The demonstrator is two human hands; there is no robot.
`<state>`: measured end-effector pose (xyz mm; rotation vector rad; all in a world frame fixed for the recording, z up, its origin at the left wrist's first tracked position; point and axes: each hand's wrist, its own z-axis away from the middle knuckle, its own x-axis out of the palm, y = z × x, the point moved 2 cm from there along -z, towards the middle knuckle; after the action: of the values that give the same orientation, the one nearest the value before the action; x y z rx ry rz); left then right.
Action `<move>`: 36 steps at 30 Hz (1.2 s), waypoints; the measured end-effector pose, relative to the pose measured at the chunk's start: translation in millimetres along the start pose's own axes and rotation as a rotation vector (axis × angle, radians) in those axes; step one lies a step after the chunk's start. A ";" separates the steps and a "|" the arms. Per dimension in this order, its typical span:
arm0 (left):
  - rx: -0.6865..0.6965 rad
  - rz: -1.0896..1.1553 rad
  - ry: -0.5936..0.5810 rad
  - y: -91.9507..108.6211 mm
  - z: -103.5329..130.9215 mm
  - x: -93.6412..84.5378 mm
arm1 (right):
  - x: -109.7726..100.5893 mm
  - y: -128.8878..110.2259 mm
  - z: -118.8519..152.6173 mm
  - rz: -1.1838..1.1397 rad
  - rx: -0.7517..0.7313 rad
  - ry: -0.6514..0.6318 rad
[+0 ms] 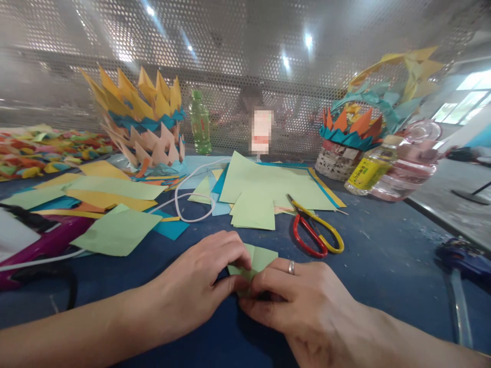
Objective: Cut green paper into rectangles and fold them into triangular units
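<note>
A small light green paper (261, 257) with a crease lies on the dark blue table, between my two hands. Its near edge is pinched by my left hand (209, 278), thumb and fingers closed on it. My right hand (303, 294), with a ring on one finger, grips the same paper from the right, and its fingertips almost meet those of my left hand. Behind them are stacked light green sheets (268, 184). Scissors (312, 225) with one red and one yellow handle lie right of the stack.
Paper crowns (148, 122) and a green bottle (201, 125) stand behind left; a basket (335, 158), yellow-labelled bottle (368, 171) and pink container (406, 168) behind right. A white cable (176, 197) crosses loose sheets. Glue guns lie left (57, 237) and right (466, 258).
</note>
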<state>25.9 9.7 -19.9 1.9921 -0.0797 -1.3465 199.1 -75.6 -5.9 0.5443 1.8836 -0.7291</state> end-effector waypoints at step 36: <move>0.296 -0.302 0.111 16.9 35.4 -1.0 | 9.5 -0.3 1.1 0.176 -0.076 0.102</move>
<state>1.6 -20.9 -16.1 2.4000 0.0814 -1.4748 195.8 -76.2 -14.9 0.7006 1.9206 -0.5212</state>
